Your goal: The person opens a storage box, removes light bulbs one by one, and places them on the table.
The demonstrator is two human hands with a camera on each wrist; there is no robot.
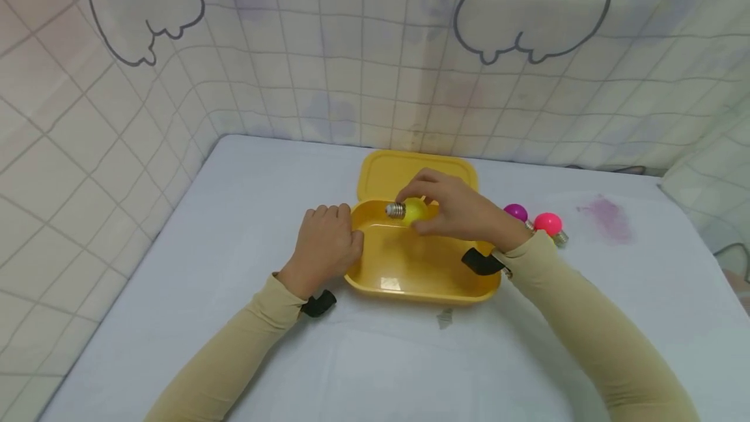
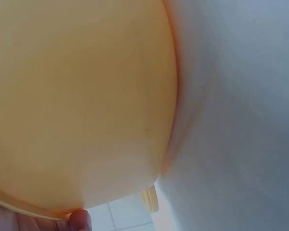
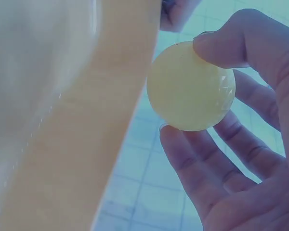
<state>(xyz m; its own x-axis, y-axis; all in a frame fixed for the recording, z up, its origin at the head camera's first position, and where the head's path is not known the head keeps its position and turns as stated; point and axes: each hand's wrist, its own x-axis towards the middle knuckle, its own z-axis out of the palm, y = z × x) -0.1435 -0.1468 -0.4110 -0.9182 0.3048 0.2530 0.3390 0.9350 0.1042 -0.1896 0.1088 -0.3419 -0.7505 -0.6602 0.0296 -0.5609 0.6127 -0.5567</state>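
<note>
Between the thumb and fingertips of my right hand is a yellow light bulb, pinched by its round part. The bulb lies sideways over the back of a yellow plastic box, its metal screw base pointing left. The right wrist view shows the bulb's smooth globe beside the box wall. My left hand grips the box's left rim, and a fingertip shows at that rim in the left wrist view.
A yellow lid lies behind the box. To the right, partly behind my right wrist, are a purple bulb and a pink bulb. A patterned curtain hangs along the back of the white-covered table.
</note>
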